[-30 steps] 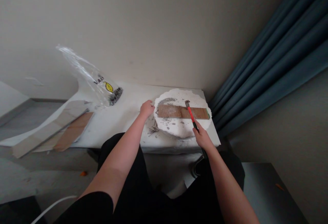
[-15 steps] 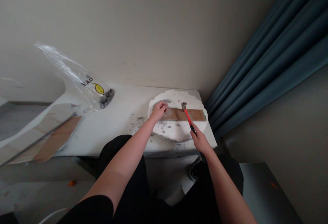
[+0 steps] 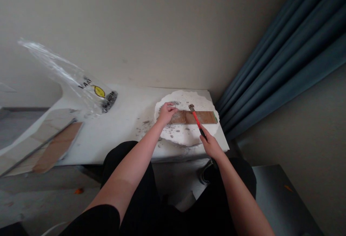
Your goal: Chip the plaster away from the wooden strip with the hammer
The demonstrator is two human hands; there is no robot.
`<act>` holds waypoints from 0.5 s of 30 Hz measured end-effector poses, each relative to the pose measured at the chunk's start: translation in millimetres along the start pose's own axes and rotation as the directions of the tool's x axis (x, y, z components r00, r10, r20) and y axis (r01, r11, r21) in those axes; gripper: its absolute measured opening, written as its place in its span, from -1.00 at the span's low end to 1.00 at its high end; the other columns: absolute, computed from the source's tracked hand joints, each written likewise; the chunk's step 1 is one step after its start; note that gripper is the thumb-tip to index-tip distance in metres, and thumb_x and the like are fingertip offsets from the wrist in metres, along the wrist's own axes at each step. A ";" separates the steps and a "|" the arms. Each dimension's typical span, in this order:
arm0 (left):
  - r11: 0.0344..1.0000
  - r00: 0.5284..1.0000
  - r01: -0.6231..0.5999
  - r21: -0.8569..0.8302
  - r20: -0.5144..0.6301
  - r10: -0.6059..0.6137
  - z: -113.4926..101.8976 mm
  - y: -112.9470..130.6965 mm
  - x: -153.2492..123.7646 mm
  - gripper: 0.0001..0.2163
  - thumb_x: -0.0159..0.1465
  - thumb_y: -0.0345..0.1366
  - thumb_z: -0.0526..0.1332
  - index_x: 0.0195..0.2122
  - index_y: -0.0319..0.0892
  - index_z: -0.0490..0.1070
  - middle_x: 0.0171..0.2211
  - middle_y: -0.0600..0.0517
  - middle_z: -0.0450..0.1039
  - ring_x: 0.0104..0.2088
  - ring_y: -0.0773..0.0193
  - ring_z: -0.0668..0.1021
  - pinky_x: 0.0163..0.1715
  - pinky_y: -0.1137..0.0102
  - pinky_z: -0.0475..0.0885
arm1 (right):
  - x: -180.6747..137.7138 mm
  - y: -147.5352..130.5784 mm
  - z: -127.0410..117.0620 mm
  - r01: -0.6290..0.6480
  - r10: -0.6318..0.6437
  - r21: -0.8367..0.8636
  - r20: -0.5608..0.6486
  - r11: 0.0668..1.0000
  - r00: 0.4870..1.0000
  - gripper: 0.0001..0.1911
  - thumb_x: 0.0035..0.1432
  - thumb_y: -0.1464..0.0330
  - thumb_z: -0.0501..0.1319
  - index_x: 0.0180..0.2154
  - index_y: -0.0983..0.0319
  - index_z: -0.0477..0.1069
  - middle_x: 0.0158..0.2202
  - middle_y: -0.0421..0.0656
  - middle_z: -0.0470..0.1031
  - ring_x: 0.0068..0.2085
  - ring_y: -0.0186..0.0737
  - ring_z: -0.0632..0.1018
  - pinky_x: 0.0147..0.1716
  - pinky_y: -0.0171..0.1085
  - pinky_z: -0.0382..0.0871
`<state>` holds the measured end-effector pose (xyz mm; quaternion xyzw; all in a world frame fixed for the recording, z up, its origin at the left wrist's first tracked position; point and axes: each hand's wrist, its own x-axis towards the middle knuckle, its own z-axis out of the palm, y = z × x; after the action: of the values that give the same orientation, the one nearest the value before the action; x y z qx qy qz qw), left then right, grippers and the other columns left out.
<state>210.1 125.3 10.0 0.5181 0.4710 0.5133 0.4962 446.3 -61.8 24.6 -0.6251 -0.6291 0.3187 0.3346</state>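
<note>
A brown wooden board (image 3: 201,116) lies across a round white foam slab (image 3: 189,137) on a low white table (image 3: 121,131). My left hand (image 3: 166,112) rests on the board's left end with fingers pinched together, apparently around a small nail that is too small to make out. My right hand (image 3: 211,146) grips the handle of a red-and-black hammer (image 3: 196,120), whose metal head rests on the board near its middle.
A clear plastic bag (image 3: 81,81) with a yellow logo lies at the table's left. Flat wooden planks (image 3: 51,146) lean off the left end. Small nails and debris (image 3: 146,126) are scattered by the slab. Blue curtains (image 3: 283,59) hang at right; a wall stands behind.
My left hand moved from the table beside the slab onto the board's left end and pinched shut. The hammer stayed on the board. The view shifted slightly.
</note>
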 end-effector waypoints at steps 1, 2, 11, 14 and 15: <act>1.000 1.000 0.007 0.006 0.002 -0.007 0.1 -1.3 0.1 -0.68 0.10 -0.36 0.39 -0.11 -0.14 0.41 -0.41 0.10 0.57 -0.39 0.31 0.56 -0.28 0.35 0.50 | 0.2 -0.4 -0.2 0.000 0.000 0.000 0.002 1.000 1.000 -0.34 0.37 0.31 0.08 0.45 0.11 0.13 0.37 -0.07 0.34 0.40 0.04 0.31 0.36 0.12 0.19; 1.000 1.000 0.016 0.013 0.008 -0.016 0.2 -2.1 0.1 -0.66 0.10 -0.37 0.39 -0.09 -0.14 0.40 -0.41 0.10 0.57 -0.40 0.32 0.56 -0.30 0.36 0.49 | 0.4 -0.7 -0.5 0.002 -0.002 0.000 0.006 1.000 1.000 -0.34 0.37 0.31 0.08 0.46 0.12 0.13 0.37 -0.07 0.33 0.40 0.03 0.31 0.36 0.10 0.18; 0.981 0.998 -0.044 0.187 0.053 0.035 3.2 0.0 -2.5 -0.93 0.19 -0.30 0.30 -0.38 -0.15 0.45 -0.48 0.07 0.48 -0.44 0.29 0.52 -0.38 0.36 0.44 | 0.4 -2.3 -1.4 0.003 -0.003 0.000 0.006 1.000 1.000 -0.33 0.35 0.31 0.08 0.45 0.16 0.13 0.38 -0.05 0.31 0.40 0.01 0.31 0.36 0.10 0.18; 0.962 0.990 -0.124 0.242 0.094 0.104 3.1 -1.2 -3.1 -0.93 0.16 -0.31 0.32 -0.38 -0.14 0.44 -0.47 0.07 0.49 -0.41 0.27 0.53 -0.31 0.35 0.44 | 0.4 -0.7 -1.1 -0.003 0.003 0.001 0.007 1.000 1.000 -0.33 0.35 0.31 0.09 0.45 0.14 0.13 0.39 -0.08 0.30 0.41 -0.01 0.29 0.38 0.08 0.16; 0.957 0.988 -0.134 0.257 0.104 0.110 3.3 -2.0 -3.3 -0.93 0.15 -0.32 0.31 -0.38 -0.14 0.43 -0.46 0.07 0.49 -0.40 0.27 0.53 -0.29 0.35 0.45 | 0.4 -0.2 -1.1 -0.002 0.002 0.005 0.006 1.000 1.000 -0.33 0.35 0.30 0.09 0.46 0.13 0.13 0.39 -0.09 0.30 0.41 -0.01 0.29 0.38 0.08 0.16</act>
<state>213.3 122.0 7.9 0.6297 0.4796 0.4524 0.4108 447.1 -61.4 25.4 -0.6237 -0.6287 0.3227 0.3340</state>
